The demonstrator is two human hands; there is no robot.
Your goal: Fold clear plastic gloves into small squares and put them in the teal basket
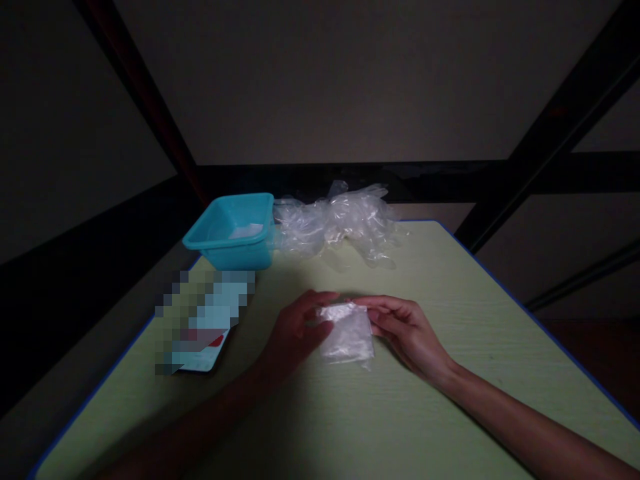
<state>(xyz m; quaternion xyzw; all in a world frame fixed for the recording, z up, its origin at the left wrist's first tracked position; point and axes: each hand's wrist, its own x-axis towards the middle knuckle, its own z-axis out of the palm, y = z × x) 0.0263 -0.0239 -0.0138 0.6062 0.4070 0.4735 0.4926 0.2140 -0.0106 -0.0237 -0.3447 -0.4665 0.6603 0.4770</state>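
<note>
A small, flat, squarish clear plastic bag [347, 337] is held up between my two hands, just above the table. My right hand [407, 327] pinches its upper right edge between thumb and fingers. On the other side, my left hand [300, 327] curls around the bag's left edge, thumb over the front and index finger near the top. The bag looks wrinkled and shiny; whatever is inside cannot be made out. Beyond the hands lies a loose heap of clear plastic [345, 223], with shapes like the fingers of disposable gloves.
At the back left of the pale green table [450, 427], which has a blue edge, stands a turquoise plastic basket [235, 257] with something whitish inside. A phone-like flat object [200, 360], partly pixelated, lies nearer on the left. A dark wall rises behind.
</note>
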